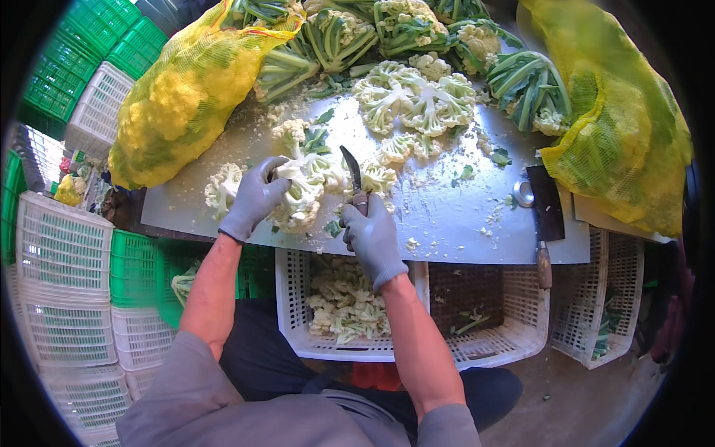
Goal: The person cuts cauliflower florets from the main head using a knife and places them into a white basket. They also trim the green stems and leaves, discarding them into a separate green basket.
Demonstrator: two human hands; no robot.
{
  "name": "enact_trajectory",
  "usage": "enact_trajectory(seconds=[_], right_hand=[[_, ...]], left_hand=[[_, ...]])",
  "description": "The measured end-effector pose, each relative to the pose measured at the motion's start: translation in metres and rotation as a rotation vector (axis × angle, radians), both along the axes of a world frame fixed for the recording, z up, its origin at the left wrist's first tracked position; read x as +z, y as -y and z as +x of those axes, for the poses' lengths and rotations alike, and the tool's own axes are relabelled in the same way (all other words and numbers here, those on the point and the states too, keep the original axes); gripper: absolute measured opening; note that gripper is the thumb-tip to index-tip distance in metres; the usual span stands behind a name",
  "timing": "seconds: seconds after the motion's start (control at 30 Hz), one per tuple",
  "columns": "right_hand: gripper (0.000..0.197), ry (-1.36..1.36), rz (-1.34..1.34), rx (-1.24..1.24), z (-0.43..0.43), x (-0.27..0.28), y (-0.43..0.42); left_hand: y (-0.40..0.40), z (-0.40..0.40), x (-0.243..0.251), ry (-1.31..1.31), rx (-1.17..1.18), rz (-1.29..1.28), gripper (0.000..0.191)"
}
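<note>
My left hand (pixel 255 195), in a grey glove, holds a cut piece of cauliflower (pixel 299 204) on the metal-topped table. In my right hand (pixel 371 232), gloved too, is the handle of a curved knife (pixel 352 167), its blade pointing up and away from me. Loose florets (pixel 379 176) lie beside the blade, and another floret (pixel 223 189) sits left of my left hand. Farther back rest large cut cauliflower halves (pixel 416 99), stem side up.
Yellow mesh sacks (pixel 179 100) of cauliflower flank the table (pixel 447 223). A cleaver (pixel 546 204) lies at right near a round metal object (pixel 523 193). Leafy heads (pixel 335 39) fill the back. Below the front edge stand a white crate (pixel 293 341) holding florets and other crates.
</note>
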State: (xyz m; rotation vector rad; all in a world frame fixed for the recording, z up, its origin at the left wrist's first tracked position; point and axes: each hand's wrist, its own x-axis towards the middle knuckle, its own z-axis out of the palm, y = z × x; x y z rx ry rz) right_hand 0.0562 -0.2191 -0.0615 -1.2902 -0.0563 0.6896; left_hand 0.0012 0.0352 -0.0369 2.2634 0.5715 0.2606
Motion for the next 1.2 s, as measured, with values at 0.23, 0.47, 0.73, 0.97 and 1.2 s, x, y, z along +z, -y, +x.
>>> enact_trajectory(seconds=[0.23,0.47,0.73,0.97,1.2], right_hand=[[0.026,0.003,0.097,-0.059,-0.103,0.027,-0.022],[0.024,-0.105,0.097,-0.026,-0.1,0.026,-0.048],[0.026,-0.101,0.068,0.091,-0.079,0.024,-0.042],[0.021,-0.228,0.211,0.125,-0.066,0.028,-0.041],[0.019,-0.227,0.2,0.084,-0.061,0.044,-0.03]], left_hand=[[0.004,-0.004,-0.006,-0.048,0.118,0.068,0.043],[0.021,-0.014,0.001,0.024,0.01,0.218,0.052],[0.024,-0.017,0.008,-0.018,-0.022,0.193,0.05],[0.016,-0.021,-0.001,0.078,-0.175,0.311,0.044],[0.031,-0.02,0.007,0.045,-0.1,0.311,0.042]])
